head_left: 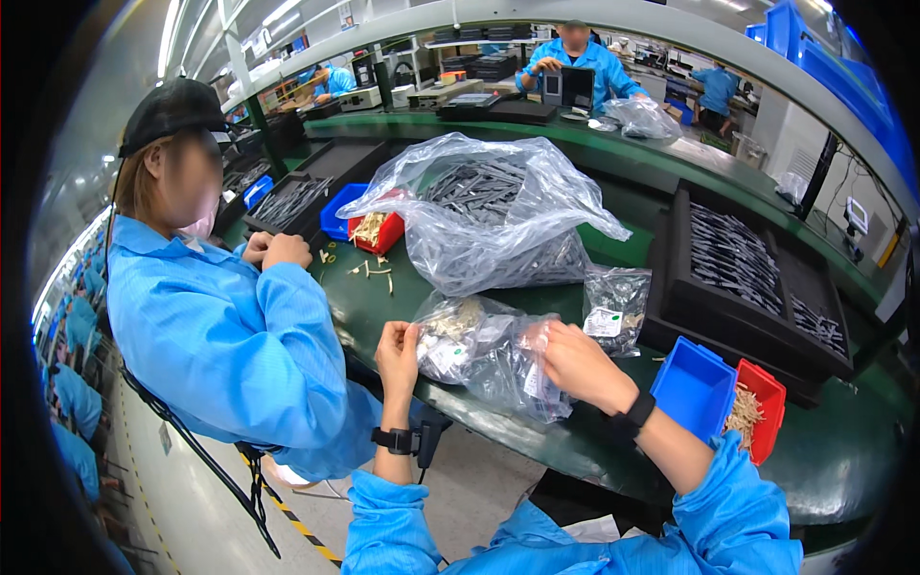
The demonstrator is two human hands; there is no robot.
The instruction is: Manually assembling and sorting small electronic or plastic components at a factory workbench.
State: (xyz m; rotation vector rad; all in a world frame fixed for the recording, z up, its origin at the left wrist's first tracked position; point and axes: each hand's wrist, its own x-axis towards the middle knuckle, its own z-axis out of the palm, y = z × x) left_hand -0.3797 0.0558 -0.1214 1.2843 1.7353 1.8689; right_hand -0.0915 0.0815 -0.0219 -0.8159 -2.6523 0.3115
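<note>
A clear plastic bag (pixel 494 335) with labelled packets and small pale parts in it lies at the front edge of the green bench. At its left side, the fingers of my left hand (pixel 396 356) are closed on the plastic. My right hand (pixel 586 366) pinches the bag's right part, with some of the film bunched at the fingertips. A smaller clear bag of dark parts (pixel 623 305) with a white label lies just beyond my right hand. Behind stands a large open plastic bag (pixel 460 259) full of dark grey slender parts.
At right sit a black tray (pixel 671 287) of dark slender parts, a blue bin (pixel 692 383) and a red bin (pixel 774 422) of pale pieces. Another red bin (pixel 393 235) and blue bin (pixel 337 213) stand at left. A co-worker in blue (pixel 220 326) sits close on my left.
</note>
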